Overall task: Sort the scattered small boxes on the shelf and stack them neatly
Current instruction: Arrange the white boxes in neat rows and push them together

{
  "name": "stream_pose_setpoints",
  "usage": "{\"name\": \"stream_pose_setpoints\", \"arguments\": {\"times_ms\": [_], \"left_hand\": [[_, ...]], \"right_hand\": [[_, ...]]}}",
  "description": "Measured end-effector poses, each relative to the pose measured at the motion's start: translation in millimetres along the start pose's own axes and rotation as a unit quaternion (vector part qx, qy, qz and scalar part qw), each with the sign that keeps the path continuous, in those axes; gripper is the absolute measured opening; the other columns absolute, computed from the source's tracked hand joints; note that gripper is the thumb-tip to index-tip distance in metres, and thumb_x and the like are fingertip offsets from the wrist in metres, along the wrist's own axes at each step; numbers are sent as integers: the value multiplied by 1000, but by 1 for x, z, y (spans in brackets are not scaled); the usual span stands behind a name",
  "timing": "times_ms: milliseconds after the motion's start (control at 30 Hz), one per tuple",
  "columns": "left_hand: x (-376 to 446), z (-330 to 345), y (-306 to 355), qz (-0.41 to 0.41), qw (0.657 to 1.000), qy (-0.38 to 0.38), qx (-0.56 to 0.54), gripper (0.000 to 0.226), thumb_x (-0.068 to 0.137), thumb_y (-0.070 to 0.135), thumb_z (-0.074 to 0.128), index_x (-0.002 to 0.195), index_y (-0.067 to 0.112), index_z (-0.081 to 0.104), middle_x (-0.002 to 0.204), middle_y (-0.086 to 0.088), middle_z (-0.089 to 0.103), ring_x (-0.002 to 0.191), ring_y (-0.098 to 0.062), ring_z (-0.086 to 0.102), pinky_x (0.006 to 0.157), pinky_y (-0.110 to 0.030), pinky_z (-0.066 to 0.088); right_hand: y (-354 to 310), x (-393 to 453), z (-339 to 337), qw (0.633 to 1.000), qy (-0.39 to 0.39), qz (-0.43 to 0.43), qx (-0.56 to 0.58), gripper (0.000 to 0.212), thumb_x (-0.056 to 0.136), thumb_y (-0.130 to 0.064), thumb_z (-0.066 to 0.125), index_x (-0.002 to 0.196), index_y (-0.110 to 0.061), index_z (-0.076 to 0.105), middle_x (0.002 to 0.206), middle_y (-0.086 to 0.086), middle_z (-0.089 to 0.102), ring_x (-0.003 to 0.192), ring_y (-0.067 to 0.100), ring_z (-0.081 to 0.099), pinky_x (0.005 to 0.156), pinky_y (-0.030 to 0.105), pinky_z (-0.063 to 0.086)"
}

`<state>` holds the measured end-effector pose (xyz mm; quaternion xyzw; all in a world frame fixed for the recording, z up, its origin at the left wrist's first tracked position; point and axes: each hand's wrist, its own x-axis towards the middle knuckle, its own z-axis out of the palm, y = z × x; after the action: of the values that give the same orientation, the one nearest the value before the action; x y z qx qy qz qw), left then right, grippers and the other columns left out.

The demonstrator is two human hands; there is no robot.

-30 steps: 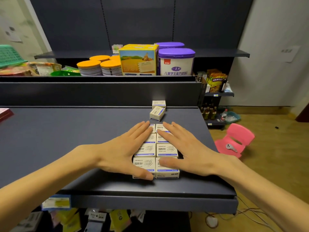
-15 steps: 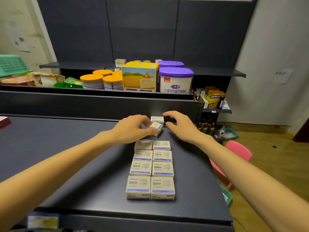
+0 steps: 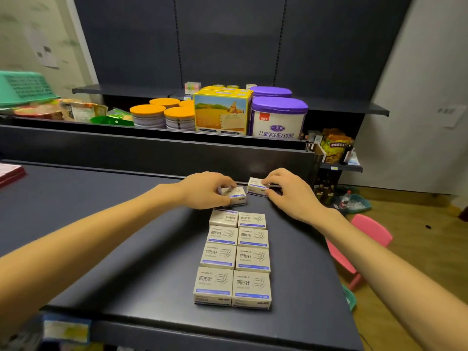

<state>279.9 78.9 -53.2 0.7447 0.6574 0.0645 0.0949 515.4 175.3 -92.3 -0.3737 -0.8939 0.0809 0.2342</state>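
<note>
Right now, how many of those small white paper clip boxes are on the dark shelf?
10. Eight lie in a two-by-four block near the front edge; the left hand holds one, the right hand another. None seems hidden.

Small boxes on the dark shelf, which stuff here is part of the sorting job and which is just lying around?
Job: left hand gripping one small box; right hand gripping another box; arranged block of boxes; shelf.

Lying about: orange-lidded tins, purple-lidded tub, yellow carton, green basket, pink chair.
</note>
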Motion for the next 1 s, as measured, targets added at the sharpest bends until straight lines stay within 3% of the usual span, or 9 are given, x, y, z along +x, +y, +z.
{"name": "stream_pose_setpoints", "arguments": {"times_ms": [133, 300, 400, 533, 700, 833, 900, 1000], "left_hand": [[-8, 0, -10, 20, 996, -20, -83, 49, 97, 28, 62, 145, 28, 51, 139, 2, 56, 113, -13, 58, 96, -33, 50], [-16, 2, -12, 39, 988, -33, -148, 45, 99, 23, 60, 143, 28, 52, 139, 6, 57, 115, -8, 58, 86, -16, 46], [-20, 3, -15, 30, 982, -45, -182, 40, 101, 26, 58, 141, 31, 54, 136, 10, 61, 118, -8, 59, 96, -27, 50], [-25, 7, -12, 0, 978, -39, -206, 39, 104, 36, 49, 141, 26, 55, 140, 10, 59, 128, -8, 53, 112, -40, 43], [-46, 4, 1, -4, 977, -49, -207, 56, 97, 60, 38, 142, 31, 53, 142, 16, 56, 129, -5, 51, 111, -27, 37], [-61, 3, 15, 17, 980, -47, -193, 54, 102, 50, 34, 146, 24, 49, 140, 15, 53, 124, -1, 46, 97, -4, 30], [-65, 3, 16, 7, 977, -51, -206, 58, 102, 51, 32, 153, 24, 39, 154, 11, 44, 131, -1, 39, 106, -14, 24], [-70, 5, 16, -21, 974, -66, -217, 80, 91, 68, 31, 160, 30, 16, 167, 12, 14, 151, -8, 19, 121, -30, 12]], "right_hand": [[1, -23, -4, 996, 19, 33, 84, 29, 93, -20, 67, 121, -20, 68, 125, -3, 64, 113, 10, 59, 98, 33, 51], [-12, -35, -5, 987, 23, 52, 149, 27, 89, -18, 72, 116, -21, 70, 113, -6, 68, 99, 6, 64, 91, 27, 53], [-21, -38, -6, 981, -3, 43, 187, 27, 88, -19, 74, 115, -18, 71, 110, -8, 71, 99, 5, 66, 92, 27, 54], [-32, -39, -8, 969, -39, 62, 237, 29, 90, -19, 72, 119, -15, 70, 111, -5, 72, 99, 7, 68, 90, 25, 54], [-37, -46, -9, 963, -64, 72, 253, 30, 94, -36, 65, 120, -22, 70, 115, -11, 69, 106, 6, 64, 92, 26, 53], [-43, -55, -6, 974, -76, 64, 201, 40, 92, -48, 62, 125, -25, 64, 124, -15, 61, 112, 2, 57, 93, 21, 47], [-48, -58, -7, 978, -79, 54, 183, 42, 94, -48, 59, 128, -25, 62, 128, -14, 58, 114, 2, 55, 96, 23, 46], [-56, -66, -9, 982, -85, 58, 160, 55, 94, -55, 54, 139, -24, 55, 146, -10, 47, 129, 1, 43, 111, 27, 37]]}}
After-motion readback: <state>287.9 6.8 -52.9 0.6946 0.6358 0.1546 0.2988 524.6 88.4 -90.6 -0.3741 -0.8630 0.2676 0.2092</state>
